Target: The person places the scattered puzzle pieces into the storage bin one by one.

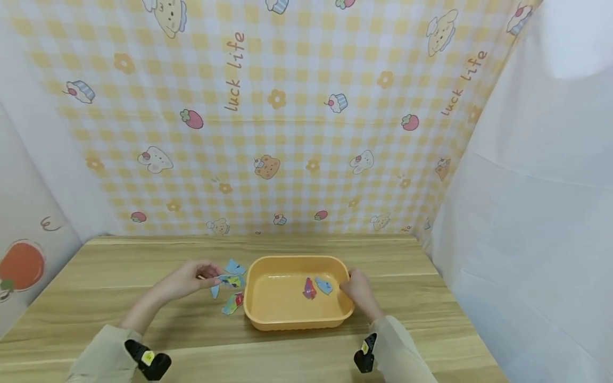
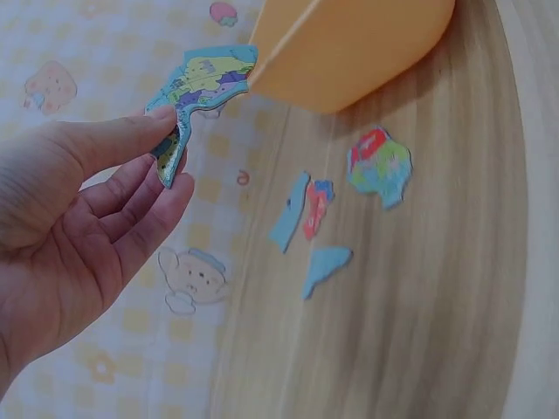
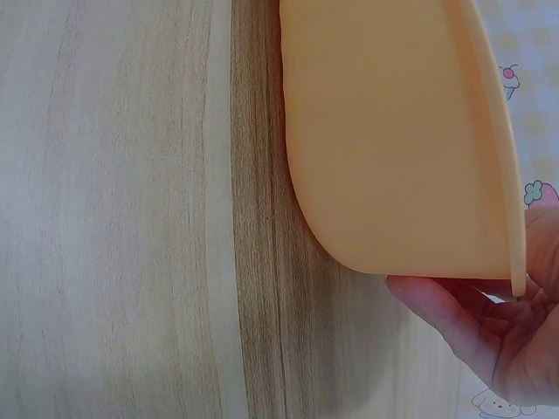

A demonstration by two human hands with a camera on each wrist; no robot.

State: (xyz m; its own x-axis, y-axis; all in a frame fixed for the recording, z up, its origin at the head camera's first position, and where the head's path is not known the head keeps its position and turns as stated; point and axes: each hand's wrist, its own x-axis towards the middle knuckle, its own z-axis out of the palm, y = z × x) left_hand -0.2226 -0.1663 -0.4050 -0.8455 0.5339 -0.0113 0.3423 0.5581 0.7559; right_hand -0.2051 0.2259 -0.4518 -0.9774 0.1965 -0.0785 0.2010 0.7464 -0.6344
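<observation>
My left hand (image 1: pixel 189 279) pinches a flat jigsaw puzzle piece (image 2: pixel 214 80) with a map-like print in yellow, purple and blue, held above the table between thumb and fingers. It is left of a yellow-orange plastic tub (image 1: pixel 275 298). At the tub's right side, my right hand (image 1: pixel 362 292) grips the rim; in the right wrist view its fingers (image 3: pixel 437 305) lie against the outer wall under the lip. Inside the tub are a red-purple piece (image 1: pixel 309 289) and a light blue piece (image 1: pixel 324 286).
Several loose pieces lie on the wooden table (image 1: pixel 191 330) left of the tub, among them a green-and-red one (image 2: pixel 380 168), a red one (image 2: pixel 316 209) and a blue one (image 2: pixel 327 269). A checked yellow cloth (image 1: pixel 297 133) hangs behind, with white cloth (image 1: pixel 536 223) at the right.
</observation>
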